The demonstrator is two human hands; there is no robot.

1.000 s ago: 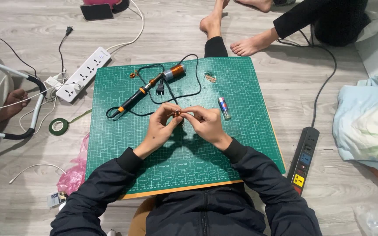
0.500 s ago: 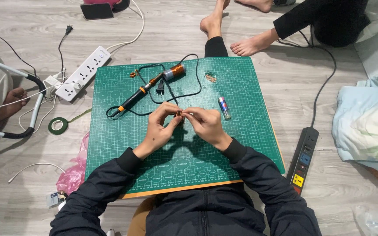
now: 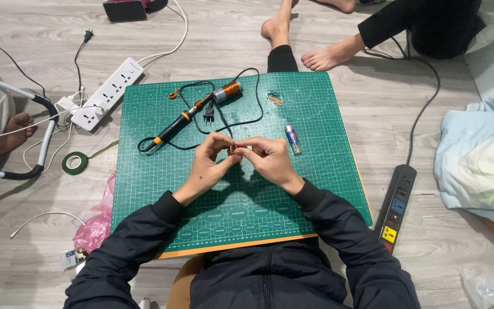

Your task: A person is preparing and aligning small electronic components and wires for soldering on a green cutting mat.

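Observation:
My left hand and my right hand meet over the middle of a green cutting mat. Between their fingertips they pinch a small coppery piece, too small to make out. Beyond the hands lie a soldering iron with an orange and black handle and black cord, a spool of copper wire, and a small battery to the right.
A white power strip and a roll of green tape lie left of the mat. A black power strip lies to the right, beside a pale blue cloth. Another person's bare feet rest beyond the mat. Pink plastic sits near left.
Both hands stay together over the mat with only slight finger movement on the small piece. Nothing else has moved.

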